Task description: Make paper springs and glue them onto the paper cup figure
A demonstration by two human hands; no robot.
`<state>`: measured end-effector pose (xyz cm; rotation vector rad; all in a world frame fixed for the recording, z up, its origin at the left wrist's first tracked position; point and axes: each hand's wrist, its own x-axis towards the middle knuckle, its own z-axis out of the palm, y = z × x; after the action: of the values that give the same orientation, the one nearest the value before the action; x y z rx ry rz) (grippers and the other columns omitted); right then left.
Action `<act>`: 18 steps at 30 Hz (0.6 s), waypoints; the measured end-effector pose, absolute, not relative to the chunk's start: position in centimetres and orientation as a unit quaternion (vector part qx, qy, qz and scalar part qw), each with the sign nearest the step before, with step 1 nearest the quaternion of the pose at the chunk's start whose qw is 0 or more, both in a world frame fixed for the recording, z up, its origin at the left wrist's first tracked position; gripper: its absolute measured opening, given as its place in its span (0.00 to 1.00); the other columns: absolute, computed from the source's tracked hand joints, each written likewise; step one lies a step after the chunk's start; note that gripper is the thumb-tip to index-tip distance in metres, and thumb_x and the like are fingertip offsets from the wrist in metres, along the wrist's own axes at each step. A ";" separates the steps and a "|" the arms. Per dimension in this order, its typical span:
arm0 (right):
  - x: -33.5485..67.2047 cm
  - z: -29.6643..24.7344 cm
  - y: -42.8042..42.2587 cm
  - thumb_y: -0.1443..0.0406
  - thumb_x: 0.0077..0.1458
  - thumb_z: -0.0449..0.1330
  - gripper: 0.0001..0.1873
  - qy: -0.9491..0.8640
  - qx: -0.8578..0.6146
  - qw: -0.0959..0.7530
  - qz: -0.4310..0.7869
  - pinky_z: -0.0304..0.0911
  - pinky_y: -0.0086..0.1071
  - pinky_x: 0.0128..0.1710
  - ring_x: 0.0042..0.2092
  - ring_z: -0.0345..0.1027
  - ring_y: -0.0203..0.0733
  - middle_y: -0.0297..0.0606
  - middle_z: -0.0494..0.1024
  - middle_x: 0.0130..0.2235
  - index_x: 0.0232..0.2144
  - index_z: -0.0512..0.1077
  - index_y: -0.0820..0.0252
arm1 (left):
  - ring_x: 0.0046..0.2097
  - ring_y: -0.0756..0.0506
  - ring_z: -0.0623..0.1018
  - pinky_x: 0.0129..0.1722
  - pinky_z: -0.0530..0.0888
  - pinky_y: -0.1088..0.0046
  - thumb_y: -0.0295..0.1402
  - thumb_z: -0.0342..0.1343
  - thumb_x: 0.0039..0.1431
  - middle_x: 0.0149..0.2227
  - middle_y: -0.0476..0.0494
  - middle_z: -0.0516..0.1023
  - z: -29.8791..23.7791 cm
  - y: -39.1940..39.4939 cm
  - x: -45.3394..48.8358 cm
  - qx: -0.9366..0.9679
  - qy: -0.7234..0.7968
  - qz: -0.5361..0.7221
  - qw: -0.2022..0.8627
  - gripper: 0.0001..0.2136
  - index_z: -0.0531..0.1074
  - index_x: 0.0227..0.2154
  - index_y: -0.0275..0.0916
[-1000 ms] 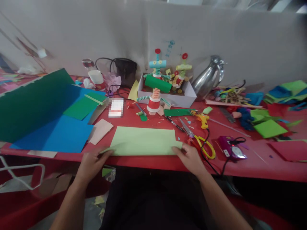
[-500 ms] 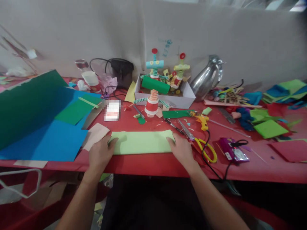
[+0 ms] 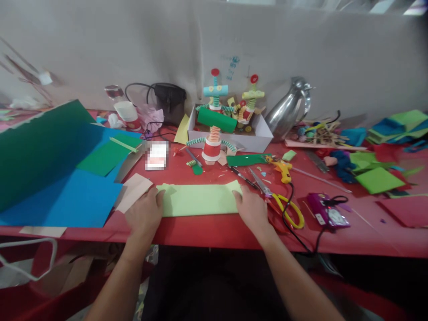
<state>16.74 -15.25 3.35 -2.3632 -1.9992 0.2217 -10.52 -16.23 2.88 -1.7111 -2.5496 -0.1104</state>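
A light green sheet of paper (image 3: 200,200), folded into a wide strip, lies flat at the near edge of the red table (image 3: 207,232). My left hand (image 3: 147,214) grips its left end, thumb on top and the other fingers mostly hidden. At the right end my right hand (image 3: 252,207) holds it the same way, where a corner flap lifts slightly. Just beyond the strip stands a paper-cup figure (image 3: 211,150) with pleated paper arms. Scissors (image 3: 287,209) with yellow handles and a dark pen (image 3: 243,177) lie close to my right hand.
Blue sheets (image 3: 67,196) and a pale paper piece (image 3: 135,191) lie left. Behind are a white box (image 3: 247,141) of cup figures and a steel jug (image 3: 289,109). A yellow glue gun (image 3: 283,169) and a purple corded box (image 3: 324,209) sit right.
My left hand has shifted slightly right and inward along the paper's left end. The right hand keeps its hold, and the paper stays nearly in place.
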 end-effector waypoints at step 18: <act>17.0 2.6 -15.8 0.57 0.65 0.49 0.19 -0.668 -0.741 0.045 0.046 0.64 0.35 0.35 0.36 0.77 0.49 0.43 0.82 0.33 0.54 0.71 0.48 | 0.39 0.36 0.80 0.36 0.71 0.64 0.39 0.39 0.67 0.40 0.33 0.80 2.9 -16.8 -10.1 -0.564 -0.822 -0.075 0.020 0.21 0.62 0.58 0.38</act>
<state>16.99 -15.83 2.61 -2.2630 -2.0411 0.1410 -10.14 -16.85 2.87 -1.7498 -2.5493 -0.2340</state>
